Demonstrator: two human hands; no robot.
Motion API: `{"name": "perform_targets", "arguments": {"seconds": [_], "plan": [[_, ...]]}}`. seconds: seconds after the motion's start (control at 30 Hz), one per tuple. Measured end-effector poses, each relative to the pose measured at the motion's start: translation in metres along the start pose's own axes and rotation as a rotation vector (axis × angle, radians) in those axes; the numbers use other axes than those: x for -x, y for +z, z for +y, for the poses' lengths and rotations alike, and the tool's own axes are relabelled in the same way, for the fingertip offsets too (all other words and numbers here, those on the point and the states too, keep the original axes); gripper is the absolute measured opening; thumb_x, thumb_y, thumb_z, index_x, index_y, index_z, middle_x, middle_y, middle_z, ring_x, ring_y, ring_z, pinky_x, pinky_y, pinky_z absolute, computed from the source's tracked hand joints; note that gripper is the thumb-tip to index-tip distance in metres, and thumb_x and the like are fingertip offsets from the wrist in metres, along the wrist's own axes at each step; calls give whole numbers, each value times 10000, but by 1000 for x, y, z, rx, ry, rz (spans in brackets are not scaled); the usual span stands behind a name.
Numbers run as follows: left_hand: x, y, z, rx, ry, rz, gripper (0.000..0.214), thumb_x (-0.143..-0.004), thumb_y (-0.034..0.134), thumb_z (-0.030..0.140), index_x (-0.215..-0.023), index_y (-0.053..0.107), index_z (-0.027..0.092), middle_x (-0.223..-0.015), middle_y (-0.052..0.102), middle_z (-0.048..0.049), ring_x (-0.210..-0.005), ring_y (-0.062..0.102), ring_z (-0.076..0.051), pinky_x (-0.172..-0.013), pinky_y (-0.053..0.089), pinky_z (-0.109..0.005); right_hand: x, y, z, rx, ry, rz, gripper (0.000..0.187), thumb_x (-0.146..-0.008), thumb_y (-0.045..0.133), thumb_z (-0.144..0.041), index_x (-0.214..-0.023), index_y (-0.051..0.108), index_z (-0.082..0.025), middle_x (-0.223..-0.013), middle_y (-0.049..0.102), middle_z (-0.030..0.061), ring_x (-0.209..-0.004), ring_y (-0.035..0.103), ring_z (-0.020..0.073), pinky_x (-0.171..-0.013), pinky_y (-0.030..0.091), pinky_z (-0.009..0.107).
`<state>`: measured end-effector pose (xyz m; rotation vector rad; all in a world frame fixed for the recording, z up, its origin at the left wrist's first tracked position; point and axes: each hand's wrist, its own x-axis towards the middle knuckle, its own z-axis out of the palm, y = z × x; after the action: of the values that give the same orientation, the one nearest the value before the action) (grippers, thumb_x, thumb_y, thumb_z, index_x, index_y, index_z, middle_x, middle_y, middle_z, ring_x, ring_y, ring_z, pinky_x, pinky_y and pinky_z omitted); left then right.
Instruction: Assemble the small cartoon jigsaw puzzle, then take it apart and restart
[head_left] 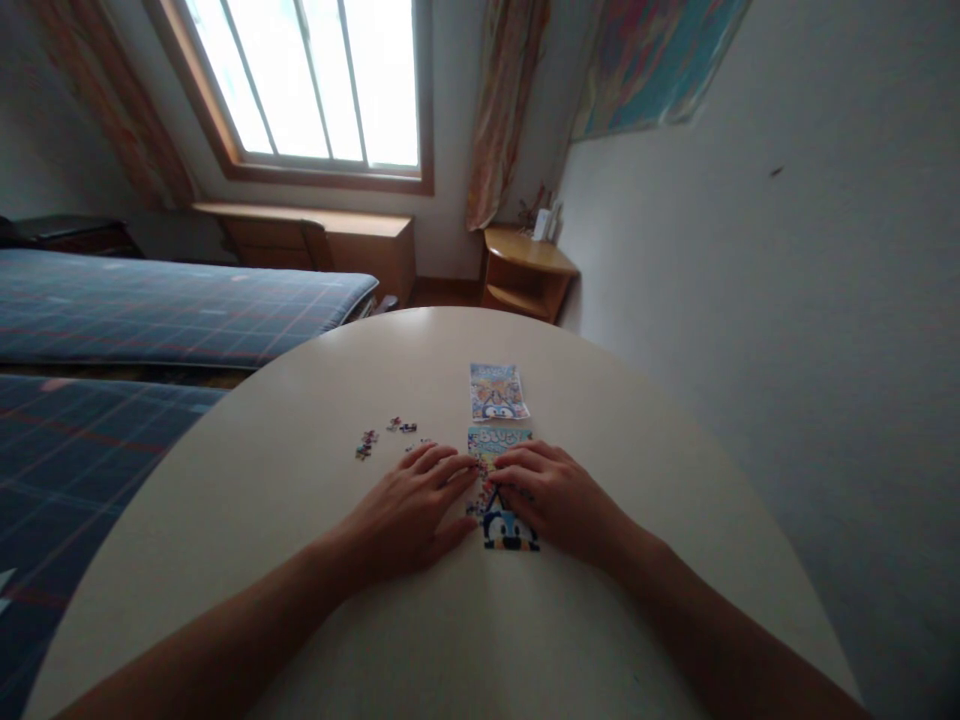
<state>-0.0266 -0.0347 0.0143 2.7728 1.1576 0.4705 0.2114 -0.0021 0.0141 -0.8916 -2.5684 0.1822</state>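
A small, partly assembled jigsaw puzzle (501, 450) with a blue cartoon picture lies on the round beige table (300, 520). My left hand (409, 510) lies flat on the table, fingers stretched toward the puzzle's left edge, touching it. My right hand (551, 495) rests on the puzzle's right side, fingers bent down onto the pieces and covering its middle. Just beyond the puzzle lies a printed picture card (497, 391). Several loose puzzle pieces (382, 435) are scattered to the left of my left hand.
A white wall (787, 300) stands close along the table's right side. Beds with blue plaid covers (150, 310) are to the left. A wooden corner shelf (525, 265), a low wooden desk (322, 235) and a window are at the back.
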Motion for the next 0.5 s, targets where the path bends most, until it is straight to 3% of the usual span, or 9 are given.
{"name": "perform_targets", "arguments": {"seconds": [0.3,0.4,0.5], "plan": [[-1,0,-7,70,-13,23,388,-933,550,377,-1305,546,269,-1308,585,-60,-1215,511,-252,-1054,427,-455,2,2,2,7,-9,-40,214,-960,547,-259,-1132,674,-267,-1138,674,61,-1059,590,210,-934,471,390],[3,-6,-25,27,-45,81,371,-959,510,352,-1314,540,246,-1323,591,-69,-1236,507,-250,-1063,418,-470,2,1,2,3,-5,-46,215,-966,540,-278,-1139,669,-275,-1147,670,56,-1057,591,206,-939,463,391],[11,-15,-53,-38,-196,196,313,-962,497,341,-1231,601,219,-1286,617,-83,-1169,554,-257,-1006,464,-488,2,0,1,-1,-20,-35,211,-960,553,-280,-1134,671,-266,-1139,676,65,-1051,599,198,-942,460,381]]}}
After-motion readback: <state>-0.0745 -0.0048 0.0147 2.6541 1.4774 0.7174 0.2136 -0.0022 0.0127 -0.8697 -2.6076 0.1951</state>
